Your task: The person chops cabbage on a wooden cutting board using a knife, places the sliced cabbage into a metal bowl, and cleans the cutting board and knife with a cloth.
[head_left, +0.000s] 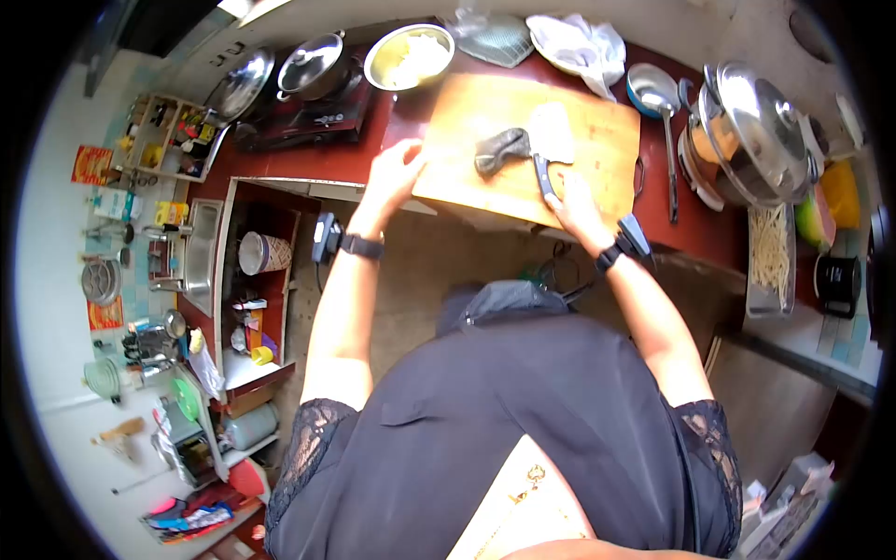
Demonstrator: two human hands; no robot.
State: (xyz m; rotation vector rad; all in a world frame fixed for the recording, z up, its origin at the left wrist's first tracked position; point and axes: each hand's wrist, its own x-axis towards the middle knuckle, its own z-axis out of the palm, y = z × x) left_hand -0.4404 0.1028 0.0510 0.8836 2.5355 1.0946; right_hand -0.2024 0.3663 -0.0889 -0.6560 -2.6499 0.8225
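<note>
A wooden cutting board [457,177] lies on the dark red counter in front of me. On it rests a cleaver [543,177] with a dark handle and a broad blade washed out by glare. My right hand [581,213] is at the lower end of that handle, its fingers closed about it. Left of the blade sits a crumpled dark grey piece that looks like cloth [501,151]. My left hand [397,175] is by the board's left edge, fingers bent and apart, with nothing visible in them. Whether it touches the board I cannot tell.
Behind the board stands a metal bowl [371,67] with pale contents. A lidded pot [313,73] is on the stove at the left. To the right are a ladle [669,140], a large steamer pot [747,140] and a tray of pale strips [770,252].
</note>
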